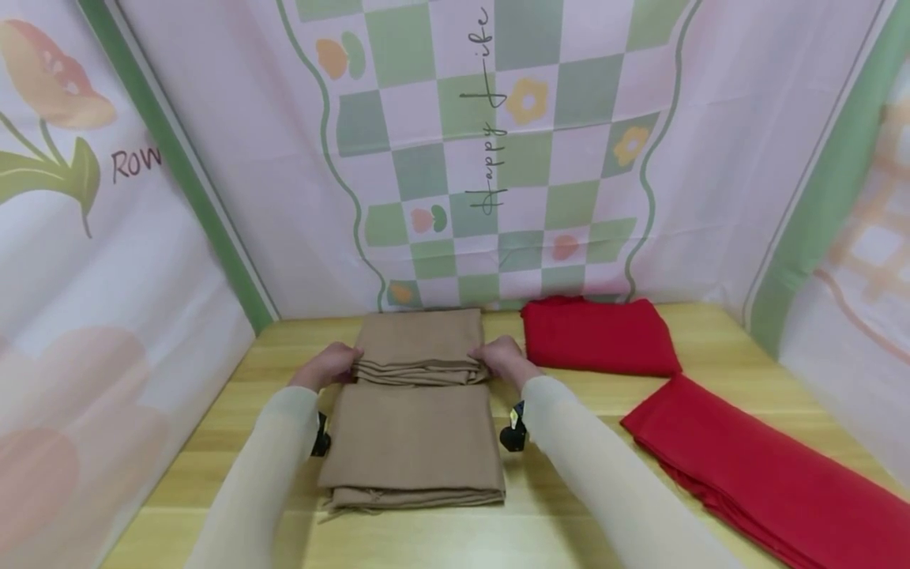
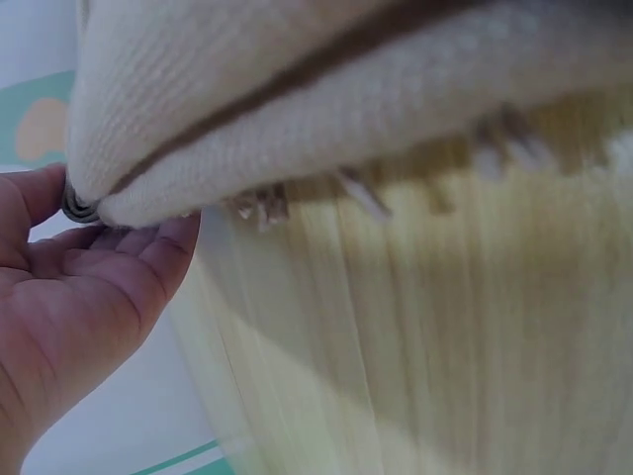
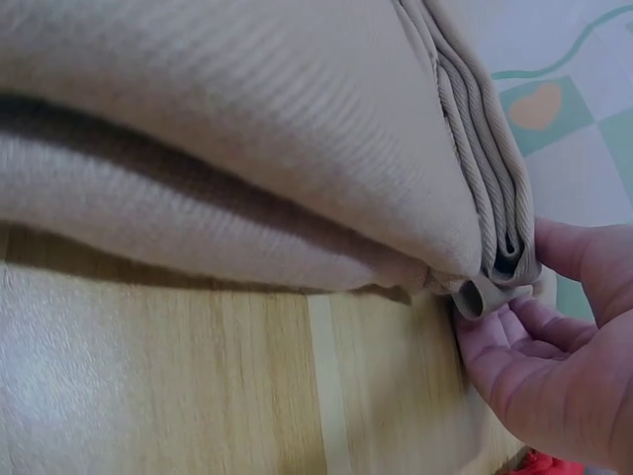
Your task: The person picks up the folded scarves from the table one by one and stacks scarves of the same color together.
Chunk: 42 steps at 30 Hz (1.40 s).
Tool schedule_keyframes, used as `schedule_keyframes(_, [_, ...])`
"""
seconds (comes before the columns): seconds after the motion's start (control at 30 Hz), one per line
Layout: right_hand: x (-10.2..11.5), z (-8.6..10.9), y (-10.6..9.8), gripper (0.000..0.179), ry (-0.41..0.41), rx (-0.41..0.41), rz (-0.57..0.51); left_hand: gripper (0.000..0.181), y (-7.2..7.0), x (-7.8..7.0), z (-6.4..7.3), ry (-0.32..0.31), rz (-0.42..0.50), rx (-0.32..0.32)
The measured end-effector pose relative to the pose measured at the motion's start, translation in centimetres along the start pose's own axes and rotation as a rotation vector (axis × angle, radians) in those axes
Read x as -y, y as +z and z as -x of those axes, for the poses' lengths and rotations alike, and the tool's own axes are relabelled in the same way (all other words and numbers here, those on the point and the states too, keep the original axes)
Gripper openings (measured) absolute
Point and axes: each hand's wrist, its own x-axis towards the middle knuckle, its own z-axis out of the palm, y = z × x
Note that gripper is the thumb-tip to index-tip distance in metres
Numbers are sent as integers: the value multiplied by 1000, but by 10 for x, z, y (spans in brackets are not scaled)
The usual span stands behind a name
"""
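Observation:
Two folded tan cloths lie one behind the other on the table. At the left side of the far tan cloth (image 1: 419, 336), my left hand (image 1: 332, 365) pinches the layered edge, thumb above and fingers beneath. Opposite it, my right hand (image 1: 505, 359) grips the right corner of the same cloth, its stacked folds showing between thumb and fingers in the right wrist view. Close in front, between my forearms, lies the near tan cloth (image 1: 412, 438), with a few frayed threads (image 2: 361, 193) hanging from its edge. Neither hand holds the near one.
A folded red cloth (image 1: 600, 336) lies at the back right, by the patterned curtain (image 1: 526, 158). A longer red cloth (image 1: 768, 474) stretches along the right side of the wooden table (image 1: 206, 466). Curtains also rise at the left and right.

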Motion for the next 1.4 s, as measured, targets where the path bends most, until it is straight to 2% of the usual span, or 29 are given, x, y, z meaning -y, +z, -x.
schedule_keyframes(0.23, [-1,4,1,18,-56,15,-59,30,0,0,2,-2,10,13])
schedule_keyframes(0.43, [-4,2,3,18,-18,85,-196,31,-2,3,3,-19,8,-10])
schedule_keyframes(0.53, [-5,3,4,20,1,86,-233,32,-1,3,4,-18,2,-20])
schedule_keyframes(0.77, [-8,4,6,11,-20,59,-200,29,4,4,6,-3,-25,-46])
schedule_keyframes(0.97, [-6,7,6,17,-46,43,-140,29,7,1,10,10,-31,-83])
schedule_keyframes(1.1, [-6,6,7,22,-56,34,-130,28,7,0,9,24,-19,-90])
schedule_keyframes(1.2, [-6,4,6,12,-75,43,-143,24,7,0,8,32,7,-94])
schedule_keyframes(1.3, [-3,4,6,11,-78,44,-160,21,7,-2,8,34,33,-104])
schedule_keyframes(1.4, [3,7,7,24,-54,30,-166,21,7,-4,8,39,46,-119])
